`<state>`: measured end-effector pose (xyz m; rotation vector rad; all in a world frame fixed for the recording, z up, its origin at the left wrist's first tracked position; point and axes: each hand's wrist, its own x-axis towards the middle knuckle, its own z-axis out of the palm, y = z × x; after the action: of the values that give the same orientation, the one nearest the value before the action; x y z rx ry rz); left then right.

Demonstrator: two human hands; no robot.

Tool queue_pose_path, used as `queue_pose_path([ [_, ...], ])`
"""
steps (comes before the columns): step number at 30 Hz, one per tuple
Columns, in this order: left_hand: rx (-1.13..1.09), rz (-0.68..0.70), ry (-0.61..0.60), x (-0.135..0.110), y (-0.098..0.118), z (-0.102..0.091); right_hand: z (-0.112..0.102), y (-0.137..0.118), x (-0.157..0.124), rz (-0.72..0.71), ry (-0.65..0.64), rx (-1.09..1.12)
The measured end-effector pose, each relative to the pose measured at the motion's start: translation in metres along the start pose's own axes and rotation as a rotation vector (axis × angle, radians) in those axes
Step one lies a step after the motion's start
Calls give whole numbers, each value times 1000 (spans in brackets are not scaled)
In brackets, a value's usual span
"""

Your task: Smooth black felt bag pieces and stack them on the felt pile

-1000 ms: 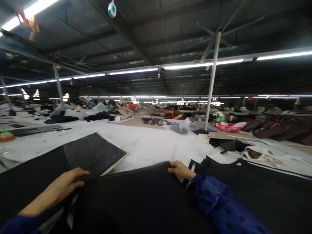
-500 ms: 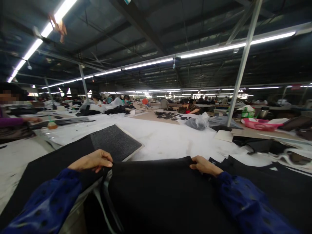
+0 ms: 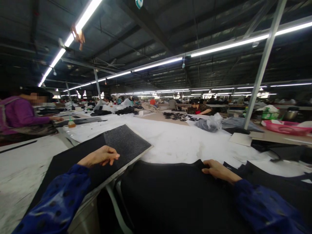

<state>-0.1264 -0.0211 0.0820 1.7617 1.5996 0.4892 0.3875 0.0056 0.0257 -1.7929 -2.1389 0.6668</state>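
A black fabric piece point(image 3: 170, 195) spreads in front of me, its far edge on the white tabletop and its near part dropping toward my body. My right hand point(image 3: 218, 169) pinches its far right corner between thumb and fingers. My left hand point(image 3: 102, 156) is off the fabric, beyond its left corner, with thumb and fingertips drawn together and nothing visible in them. Under that hand lies a slanted black panel point(image 3: 80, 157) with a dark grey textured section point(image 3: 125, 139) at its far end. A pale strip point(image 3: 117, 208) hangs along the fabric's left side.
More black cut pieces point(image 3: 273, 185) lie to my right. A pink basin point(image 3: 287, 127), a metal post point(image 3: 264, 68) and a clear plastic bag point(image 3: 214, 123) stand farther back. A person in purple point(image 3: 26, 113) works at the left, near a small bottle point(image 3: 71, 123).
My left hand has let go of the fabric's left corner and risen slightly away from it. That corner now sags. My right hand keeps its pinch. The view has swung left.
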Motion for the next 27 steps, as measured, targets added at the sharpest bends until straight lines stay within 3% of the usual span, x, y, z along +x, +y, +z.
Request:
queue_pose_path([
  [3, -7, 112, 12, -4, 32, 9, 2, 3, 1, 4, 20, -34],
  [6, 41, 280, -32, 6, 80, 34, 2, 4, 1, 12, 25, -29],
  [10, 292, 489, -132, 51, 141, 101, 1, 2, -3, 36, 24, 17],
  [14, 518, 459, -178, 96, 179, 183, 1, -2, -7, 60, 18, 102],
  [16, 546, 432, -141, 110, 190, 216, 1, -2, -8, 77, 31, 110],
  [19, 532, 411, -74, 124, 194, 247, 2, 1, -7, 102, 58, 96],
  [27, 256, 420, 79, 139, 180, 271, 3, 12, -3, 88, 154, 32],
])
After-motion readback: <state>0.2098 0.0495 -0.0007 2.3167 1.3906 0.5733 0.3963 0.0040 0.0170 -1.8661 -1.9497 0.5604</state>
